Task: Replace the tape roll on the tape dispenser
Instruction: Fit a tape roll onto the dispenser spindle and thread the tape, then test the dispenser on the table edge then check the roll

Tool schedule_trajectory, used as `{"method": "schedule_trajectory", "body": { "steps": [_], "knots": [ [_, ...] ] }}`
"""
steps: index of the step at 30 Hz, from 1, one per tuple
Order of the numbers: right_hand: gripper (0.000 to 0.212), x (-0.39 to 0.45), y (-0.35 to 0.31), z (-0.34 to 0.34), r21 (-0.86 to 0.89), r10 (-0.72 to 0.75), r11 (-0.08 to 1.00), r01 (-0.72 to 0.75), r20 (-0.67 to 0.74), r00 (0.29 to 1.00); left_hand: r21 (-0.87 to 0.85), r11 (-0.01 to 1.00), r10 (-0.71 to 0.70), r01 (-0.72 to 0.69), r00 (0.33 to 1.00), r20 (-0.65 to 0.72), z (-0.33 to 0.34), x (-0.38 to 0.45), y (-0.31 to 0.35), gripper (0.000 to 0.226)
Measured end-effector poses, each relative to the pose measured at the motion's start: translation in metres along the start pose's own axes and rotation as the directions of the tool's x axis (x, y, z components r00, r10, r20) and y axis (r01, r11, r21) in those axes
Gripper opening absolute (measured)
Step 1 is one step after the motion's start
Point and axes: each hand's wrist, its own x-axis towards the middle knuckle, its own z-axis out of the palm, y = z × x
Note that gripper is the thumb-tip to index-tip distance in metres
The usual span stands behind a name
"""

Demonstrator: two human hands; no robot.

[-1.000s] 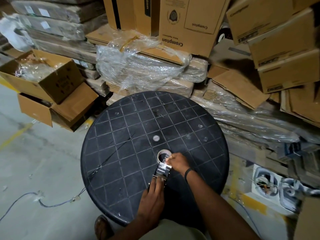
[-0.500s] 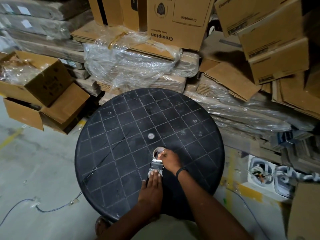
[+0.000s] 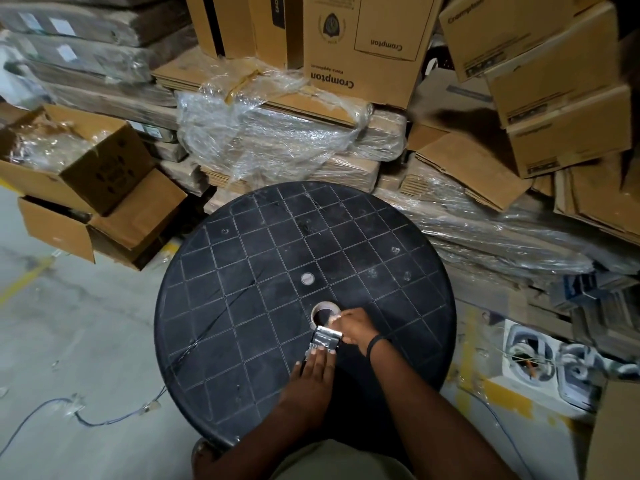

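Midway, it seemed: hands worked tape roll [image 3: 325, 311] and tape dispenser [image 3: 325, 337] on a round black table [image 3: 242, 289].

Left hand [image 3: 313, 375] lay flat, fingers straight, pressing the dispenser's near end; right hand [image 3: 356, 329] curled round its far end, beside the roll. Whether the roll was seated I could not tell; threading probably remained. Beyond the grip lay bare tabletop; the table's edge was near the wrists.

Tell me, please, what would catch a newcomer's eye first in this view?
Most likely the round black table with its grid-lined top, filling the middle of the view. At its near edge the right hand grips a tape roll mounted on a shiny metal tape dispenser, while the left hand lies flat on the dispenser's near end. Behind, Crompton cardboard boxes crowd the background.
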Motion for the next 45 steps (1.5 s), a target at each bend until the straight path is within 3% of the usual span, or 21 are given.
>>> {"method": "schedule_trajectory", "body": {
  "steps": [3, 6, 9, 11, 14, 16, 17, 18, 20, 22, 25, 28, 30, 35, 39, 45],
  "knots": [
    [0.023, -0.002, 0.001, -0.001, 0.135, 0.132, 0.981, -0.140, 0.066, 0.989, 0.022, 1.000, 0.007, -0.006, 0.999, -0.039, 0.005, -0.003, 0.001, 0.069],
    [0.014, -0.002, 0.009, -0.004, 0.286, 0.217, 0.926, -0.246, 0.131, 0.967, 0.003, 1.000, -0.017, 0.017, 0.999, -0.051, 0.012, -0.002, -0.002, 0.070],
    [0.033, 0.000, 0.023, -0.008, 0.473, 0.280, 0.823, -0.316, 0.146, 0.949, -0.043, 0.998, -0.053, 0.050, 0.996, -0.079, 0.012, -0.010, -0.004, 0.067],
    [0.033, -0.008, 0.033, -0.009, 0.394, 0.286, 0.865, -0.309, 0.119, 0.951, -0.141, 0.988, -0.075, 0.065, 0.995, -0.067, 0.009, -0.015, -0.009, 0.074],
    [0.039, -0.033, 0.054, -0.003, 0.109, 0.272, 0.950, -0.292, 0.167, 0.948, -0.351, 0.932, -0.128, 0.095, 0.989, -0.074, -0.005, -0.023, -0.024, 0.101],
    [0.064, -0.048, 0.070, 0.005, -0.068, 0.286, 0.958, -0.279, 0.317, 0.904, -0.540, 0.828, -0.190, 0.152, 0.982, -0.016, -0.019, -0.022, -0.034, 0.113],
    [0.078, -0.054, 0.075, 0.010, -0.117, 0.297, 0.955, -0.273, 0.398, 0.868, -0.662, 0.730, -0.211, 0.171, 0.977, 0.020, -0.024, -0.019, -0.039, 0.106],
    [0.089, -0.061, 0.079, 0.015, -0.117, 0.302, 0.953, -0.280, 0.479, 0.825, -0.758, 0.633, -0.219, 0.159, 0.975, 0.021, -0.029, -0.018, -0.043, 0.097],
    [0.105, -0.072, 0.080, 0.026, -0.034, 0.278, 0.944, -0.327, 0.615, 0.738, -0.900, 0.420, -0.287, 0.118, 0.958, -0.008, -0.025, -0.014, -0.048, 0.114],
    [0.102, -0.080, 0.074, 0.035, 0.157, 0.189, 0.900, -0.407, 0.700, 0.688, -0.964, 0.250, -0.296, 0.086, 0.955, 0.008, -0.021, -0.018, -0.041, 0.122],
    [0.071, -0.092, 0.060, 0.044, 0.473, 0.006, 0.752, -0.460, 0.693, 0.721, -0.985, 0.169, -0.270, -0.041, 0.959, -0.086, -0.017, -0.024, -0.017, 0.118],
    [0.059, -0.096, 0.060, 0.050, 0.622, -0.096, 0.657, -0.426, 0.629, 0.771, -0.964, 0.253, -0.248, -0.078, 0.958, -0.143, -0.016, -0.035, -0.002, 0.122],
    [0.049, -0.097, 0.070, 0.051, 0.636, -0.108, 0.643, -0.427, 0.628, 0.771, -0.922, 0.384, -0.189, -0.046, 0.974, -0.128, -0.006, -0.041, 0.000, 0.120],
    [0.047, -0.096, 0.104, 0.058, 0.585, 0.078, 0.700, -0.409, 0.508, 0.858, -0.694, 0.710, -0.042, -0.119, 0.977, -0.211, 0.044, -0.051, -0.018, 0.116],
    [0.035, -0.107, 0.116, 0.085, 0.532, 0.167, 0.757, -0.379, 0.403, 0.900, -0.683, 0.718, 0.010, -0.135, 0.983, -0.184, 0.072, -0.062, -0.039, 0.118],
    [0.026, -0.108, 0.095, 0.161, 0.476, 0.104, 0.867, -0.145, 0.112, 0.988, -0.585, 0.797, 0.010, -0.146, 0.973, -0.229, 0.108, -0.059, -0.110, 0.116]
  ]
}}
